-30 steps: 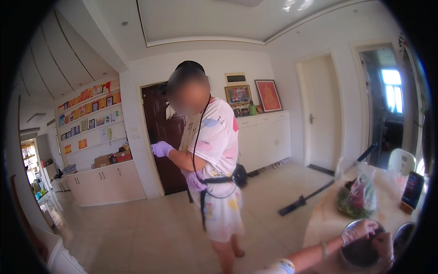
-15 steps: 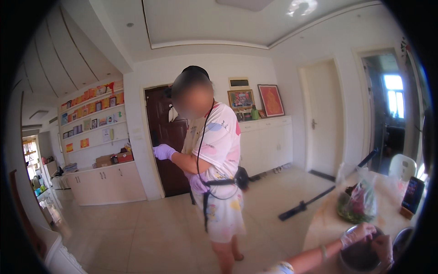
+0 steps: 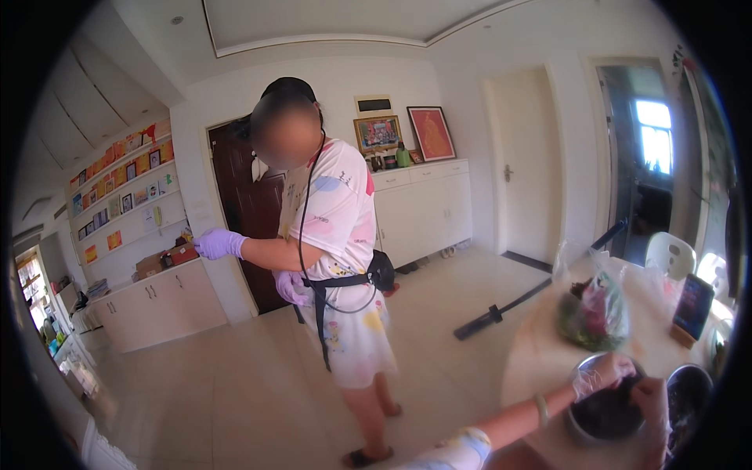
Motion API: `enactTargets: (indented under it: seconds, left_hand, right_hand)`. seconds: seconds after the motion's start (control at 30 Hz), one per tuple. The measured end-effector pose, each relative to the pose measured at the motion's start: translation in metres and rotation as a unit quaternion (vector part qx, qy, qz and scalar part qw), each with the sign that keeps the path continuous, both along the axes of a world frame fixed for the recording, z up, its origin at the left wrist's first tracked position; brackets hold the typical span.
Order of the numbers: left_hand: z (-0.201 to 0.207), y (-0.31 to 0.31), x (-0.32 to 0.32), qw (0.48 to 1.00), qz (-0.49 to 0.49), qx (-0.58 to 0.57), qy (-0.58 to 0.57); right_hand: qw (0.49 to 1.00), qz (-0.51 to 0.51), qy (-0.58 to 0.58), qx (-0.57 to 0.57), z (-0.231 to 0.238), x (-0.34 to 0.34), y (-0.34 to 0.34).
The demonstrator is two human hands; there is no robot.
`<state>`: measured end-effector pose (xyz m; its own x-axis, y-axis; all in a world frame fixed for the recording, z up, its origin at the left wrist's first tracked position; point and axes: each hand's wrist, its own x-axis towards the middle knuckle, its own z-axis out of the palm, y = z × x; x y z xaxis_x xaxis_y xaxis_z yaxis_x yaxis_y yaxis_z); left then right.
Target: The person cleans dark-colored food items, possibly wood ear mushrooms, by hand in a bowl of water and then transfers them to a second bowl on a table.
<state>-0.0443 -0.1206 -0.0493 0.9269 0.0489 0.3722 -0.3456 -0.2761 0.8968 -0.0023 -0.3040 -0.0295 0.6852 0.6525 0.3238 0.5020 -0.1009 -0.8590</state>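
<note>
Both of my hands, in thin clear gloves, are over a round metal bowl (image 3: 578,431) at the lower right. My left hand (image 3: 605,371), reached across with a bangle on the wrist, has its fingers curled together above the bowl. Close beside it, my right hand (image 3: 650,398) is also closed, at the bowl's right side. Whatever lies between my fingers is too small to make out. The bowl's inside looks dark. A second metal bowl (image 3: 691,368) with dark contents stands just right of my right hand.
On the pale table (image 3: 533,364) are a clear plastic bag (image 3: 607,309) of greens and a phone (image 3: 694,307) on a wooden stand. A person (image 3: 333,211) in lavender gloves stands left of the table. A flat mop (image 3: 501,313) lies between them; a white chair (image 3: 670,254) stands behind.
The view has shifted right and down, so more of my forearms and both bowls shows. My hands stay over the bowl, fingers closed. The other person's raised gloved hand is slightly lower.
</note>
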Motion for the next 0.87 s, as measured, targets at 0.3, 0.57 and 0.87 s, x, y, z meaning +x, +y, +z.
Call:
enactTargets:
  seconds: [0.3, 0.57, 0.87]
  left_hand:
    - [0.004, -0.001, -0.006, 0.999, 0.018, -0.038, 0.005]
    - [0.005, 0.003, -0.004, 0.998, 0.01, -0.057, -0.005]
    - [-0.008, 0.032, 0.016, 0.998, 0.004, -0.044, -0.046]
  right_hand:
    - [1.0, 0.001, 0.008, -0.001, -0.006, 0.01, 0.001]
    - [0.999, -0.021, 0.018, 0.022, -0.012, 0.015, 0.005]
    - [0.999, -0.049, 0.011, 0.003, -0.024, 0.034, 0.025]
